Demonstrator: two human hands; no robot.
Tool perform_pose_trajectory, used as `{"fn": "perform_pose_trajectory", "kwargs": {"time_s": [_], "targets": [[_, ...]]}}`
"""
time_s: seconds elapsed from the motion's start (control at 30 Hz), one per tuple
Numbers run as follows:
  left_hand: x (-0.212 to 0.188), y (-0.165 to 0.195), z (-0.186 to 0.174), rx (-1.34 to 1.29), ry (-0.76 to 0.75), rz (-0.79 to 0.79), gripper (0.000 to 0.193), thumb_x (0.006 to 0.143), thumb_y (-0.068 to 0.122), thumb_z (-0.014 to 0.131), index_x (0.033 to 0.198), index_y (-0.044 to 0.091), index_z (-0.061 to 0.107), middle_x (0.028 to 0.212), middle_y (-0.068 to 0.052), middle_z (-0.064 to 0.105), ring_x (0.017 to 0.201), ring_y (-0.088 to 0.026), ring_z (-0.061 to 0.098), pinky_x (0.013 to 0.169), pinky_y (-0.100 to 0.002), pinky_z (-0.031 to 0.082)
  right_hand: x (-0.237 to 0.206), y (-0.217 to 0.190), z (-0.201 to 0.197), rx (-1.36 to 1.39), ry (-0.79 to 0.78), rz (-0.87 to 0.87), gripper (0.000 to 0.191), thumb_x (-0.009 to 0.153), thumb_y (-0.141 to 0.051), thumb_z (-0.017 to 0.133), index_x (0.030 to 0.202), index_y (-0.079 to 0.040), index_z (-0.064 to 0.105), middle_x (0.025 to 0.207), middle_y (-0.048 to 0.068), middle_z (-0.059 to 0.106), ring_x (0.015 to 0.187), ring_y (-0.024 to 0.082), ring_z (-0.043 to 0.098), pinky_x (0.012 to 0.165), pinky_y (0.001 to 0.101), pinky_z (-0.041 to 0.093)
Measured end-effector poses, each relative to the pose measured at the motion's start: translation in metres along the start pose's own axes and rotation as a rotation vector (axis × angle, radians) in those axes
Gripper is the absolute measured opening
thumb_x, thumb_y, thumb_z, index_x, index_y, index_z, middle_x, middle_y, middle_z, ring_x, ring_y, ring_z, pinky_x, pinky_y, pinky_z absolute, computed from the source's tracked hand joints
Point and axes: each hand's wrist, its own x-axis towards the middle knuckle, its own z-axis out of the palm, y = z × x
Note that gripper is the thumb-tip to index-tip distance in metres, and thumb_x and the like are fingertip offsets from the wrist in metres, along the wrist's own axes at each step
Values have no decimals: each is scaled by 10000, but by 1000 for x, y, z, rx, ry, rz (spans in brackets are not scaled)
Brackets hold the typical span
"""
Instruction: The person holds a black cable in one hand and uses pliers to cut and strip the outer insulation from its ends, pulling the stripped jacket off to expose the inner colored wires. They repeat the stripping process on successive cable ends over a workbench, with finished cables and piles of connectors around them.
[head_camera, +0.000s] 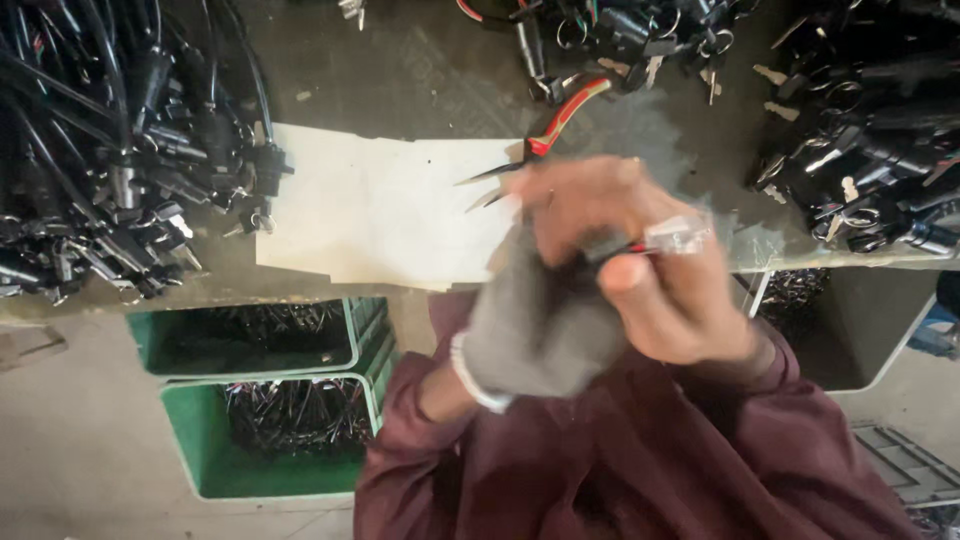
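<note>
Both hands meet above the white paper (380, 210): gloved left hand (540, 320) and bare right hand (650, 270) grip a clear plug (680, 235).

Maroon long sleeves; left hand (535, 320) in grey knit glove, seemingly white-cuffed; right hand (650, 260) bare.
</note>
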Motion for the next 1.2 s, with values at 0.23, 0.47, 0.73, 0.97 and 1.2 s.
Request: {"fn": "perform_pose_trajectory", "kwargs": {"time_s": [0.23, 0.47, 0.73, 0.97, 1.2], "targets": [[-40, -28, 16, -6, -163, -211, 473, 879, 156, 832, 1267, 49, 585, 1182, -80, 684, 1087, -192, 686, 1013, -314, 553, 1, -5, -25, 736, -131, -13, 424, 1101, -481, 432, 882, -186, 643, 783, 6, 707, 774, 264, 698, 904, 470, 466], [-28, -22, -1, -145, -231, -210, 302, 1051, 154, 681, 1314, 71, 560, 1150, -54, 728, 1087, -180, 731, 966, -301, 589, 10, 12, -29, 819, -295, -69, 459, 1086, -530, 402, 892, -195, 648, 762, -12, 727, 724, 240, 677, 874, 491, 451], [-32, -56, -71, -606, -188, -258, 289, 1076, 218, 611, 1290, 25, 619, 948, -61, 704, 815, -194, 647, 762, -350, 545, 54, 53, -19, 956, 325, -59, 469, 1048, -541, 529, 1291, -141, 520, 1223, 49, 617, 1094, 239, 623, 1025, 453, 482], [-19, -38, -85, 66, 165, -220, 284, 1086, 142, 606, 1312, -22, 656, 1094, -95, 692, 907, -170, 623, 832, -318, 545, -4, 97, 58, 326, -190, 223, 628, 1043, -218, 707, 1528, -6, 370, 1416, 207, 553, 1314, 274, 517, 1074, 444, 398], [-27, -56, -54, 145, 398, -12, 168, 1092, 99, 644, 1208, -21, 632, 1173, -84, 663, 1023, -146, 608, 922, -273, 519, -14, 126, 59, -541, 102, -99, 482, 923, -136, 793, 1278, -67, 475, 1114, 161, 666, 1033, 280, 667, 905, 374, 502]]}}
